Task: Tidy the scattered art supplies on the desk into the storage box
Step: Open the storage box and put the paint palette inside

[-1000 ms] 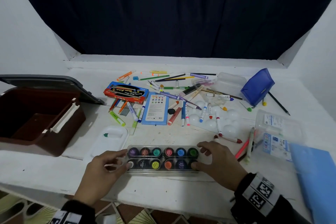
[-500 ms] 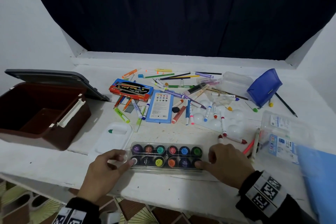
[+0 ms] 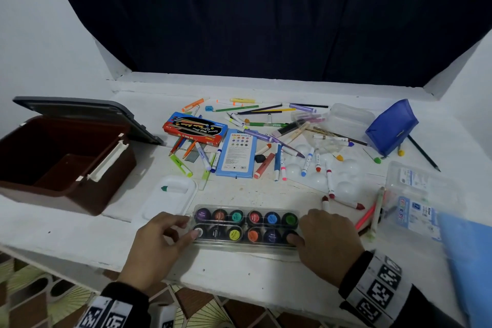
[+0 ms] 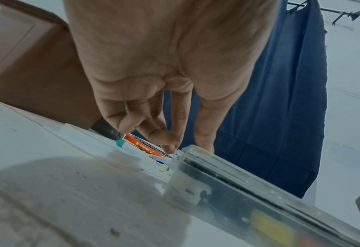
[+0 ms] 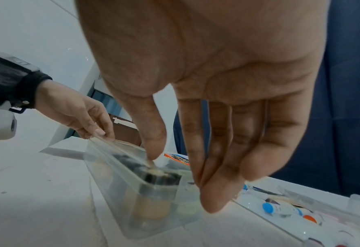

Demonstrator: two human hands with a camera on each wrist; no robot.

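Brown storage box (image 3: 64, 157); blue pouch (image 3: 391, 128); navy curtain (image 3: 266, 16); wristband (image 3: 378, 290) pattern perhaps black-white squares.

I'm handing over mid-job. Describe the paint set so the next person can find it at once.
Start at the open brown storage box on the left of the white desk, then follow the desk's near edge rightward. The paint set lies there between the left hand and right hand, which hold its two ends. It is the only clear case with two rows of round coloured pots.

R hand (image 3: 323, 241) thumb slid further onto paint set (image 3: 246, 228) lid; L hand (image 3: 157, 243) same.
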